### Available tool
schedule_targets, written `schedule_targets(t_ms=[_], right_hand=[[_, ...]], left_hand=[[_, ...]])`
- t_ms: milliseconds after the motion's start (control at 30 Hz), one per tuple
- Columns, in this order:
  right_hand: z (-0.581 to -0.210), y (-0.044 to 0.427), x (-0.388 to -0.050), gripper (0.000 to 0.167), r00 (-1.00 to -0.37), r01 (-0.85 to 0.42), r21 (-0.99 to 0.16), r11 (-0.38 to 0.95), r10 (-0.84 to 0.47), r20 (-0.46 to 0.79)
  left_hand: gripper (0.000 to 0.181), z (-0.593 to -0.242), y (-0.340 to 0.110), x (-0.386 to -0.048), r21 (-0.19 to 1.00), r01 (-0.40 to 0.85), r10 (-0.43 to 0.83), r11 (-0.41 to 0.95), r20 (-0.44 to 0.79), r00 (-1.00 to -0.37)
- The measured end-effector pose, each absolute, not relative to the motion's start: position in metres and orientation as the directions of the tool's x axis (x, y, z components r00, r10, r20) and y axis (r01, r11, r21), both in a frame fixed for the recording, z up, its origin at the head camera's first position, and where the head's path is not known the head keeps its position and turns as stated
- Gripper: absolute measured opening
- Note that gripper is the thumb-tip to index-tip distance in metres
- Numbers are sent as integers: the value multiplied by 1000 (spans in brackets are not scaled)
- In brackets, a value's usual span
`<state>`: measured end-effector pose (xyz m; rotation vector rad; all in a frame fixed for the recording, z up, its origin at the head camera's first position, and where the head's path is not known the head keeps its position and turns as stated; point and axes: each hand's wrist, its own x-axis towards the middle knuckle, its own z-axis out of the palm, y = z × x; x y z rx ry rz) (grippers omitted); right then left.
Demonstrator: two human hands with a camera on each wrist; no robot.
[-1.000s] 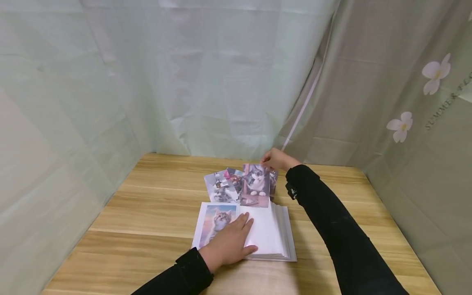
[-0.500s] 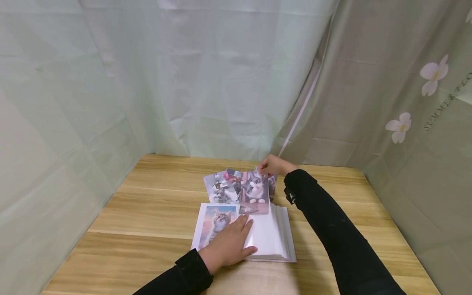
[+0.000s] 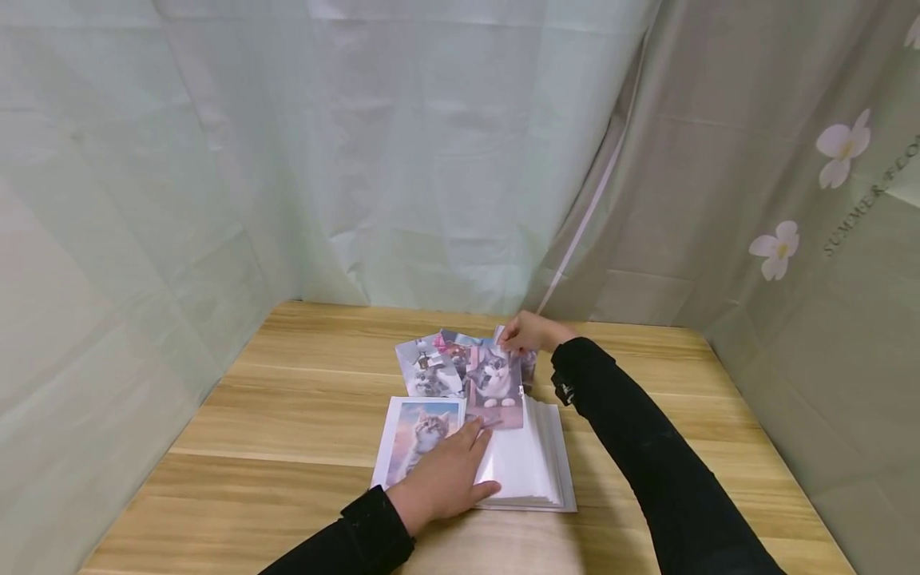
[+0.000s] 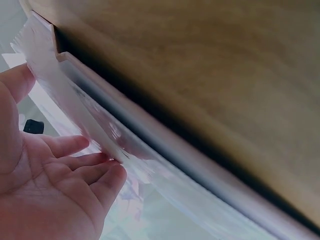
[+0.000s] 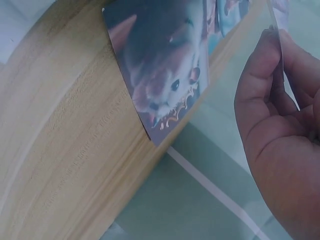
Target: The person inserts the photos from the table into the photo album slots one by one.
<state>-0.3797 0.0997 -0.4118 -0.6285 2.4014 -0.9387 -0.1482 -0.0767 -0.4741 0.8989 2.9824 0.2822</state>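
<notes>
An open photo album [image 3: 517,471] lies on the table, with a kitten picture [image 3: 430,431] in its left page. My left hand [image 3: 449,479] rests flat across the album's middle, fingers spread, fingertips on the pages; the left wrist view shows the hand [image 4: 60,180] against the page edges. My right hand [image 3: 530,331] pinches the upper edge of a cat photo [image 3: 494,387], whose lower end overlaps the top of the right page. In the right wrist view the hand [image 5: 280,95] holds the thin card between thumb and fingers. Whether the card's lower edge is inside a sleeve cannot be told.
Several loose cat photos [image 3: 430,369] lie fanned behind the album; one animal photo [image 5: 165,75] shows large in the right wrist view. The wooden table [image 3: 287,415] extends on both sides. Pale curtains [image 3: 431,160] hang close behind its far edge.
My right hand has brought the cat photo down toward me, so its lower end now covers more of the right page. The left hand stays in place on the album.
</notes>
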Motion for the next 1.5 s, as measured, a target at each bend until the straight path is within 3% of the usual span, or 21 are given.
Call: schedule_targets(t_ms=[567,800,1500], right_hand=[[-424,100,-372,8,-718,-225,-760,609,-631,-293],[-424,98,-366,6,-724,-243,-710,660,-611,-320],[-421,94,-347,5,-667,-201,-682,703,-609,-430]], left_hand=[[82,-479,-77,-152,173,551,552,816,49,-832],[82,-479,-77,-151,178,551,550,815,57,-833],[80,-479,-76,-152,202,539,544,818,39,-838]])
